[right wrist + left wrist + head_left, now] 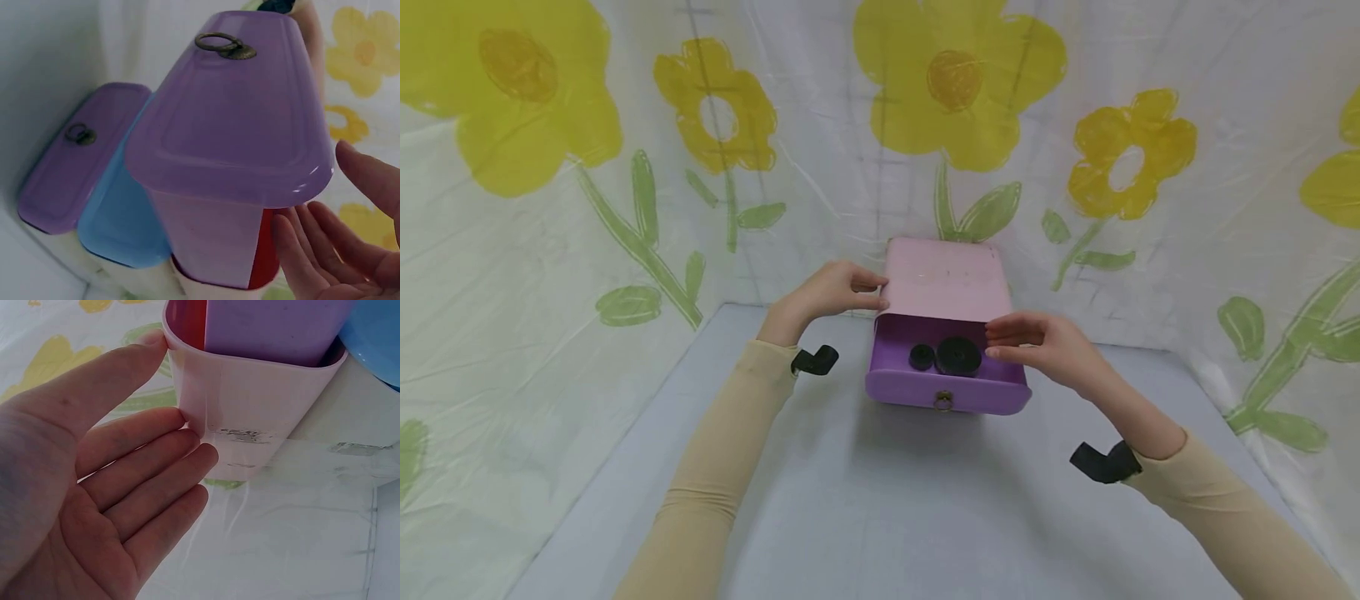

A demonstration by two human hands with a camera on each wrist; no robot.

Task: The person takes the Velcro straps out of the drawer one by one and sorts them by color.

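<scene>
And here's the pink box (947, 279), sitting at the back of the pale table (940, 500), right up by the curtain (820, 192) with its big yellow flowers (958, 79). Its purple drawer (985, 396) stands open toward the person, a small ring handle (943, 401) on the front, and inside are two black discs, a small disc (922, 357) on the left and a large disc (958, 357) just beside it. On the left flank, the left hand (835, 287) is open, fingers extended, the thumb meeting the box's rim and the fingertips up against its side, no grip round anything. Over on the right, the right hand (1037, 337) is open too, thumb and fingers loosely extended at the drawer's right edge; whether they touch it, I can't tell. Now the right wrist view: below the open drawer, a blue drawer front (125, 212) and another purple drawer front (87, 159), that one with its own ring. In the left wrist view, dark scuffs (244, 435) mark the pink wall. Beige sleeves (722, 450) cover both forearms, and a black bracket (1105, 462) juts out at the right wrist.
</scene>
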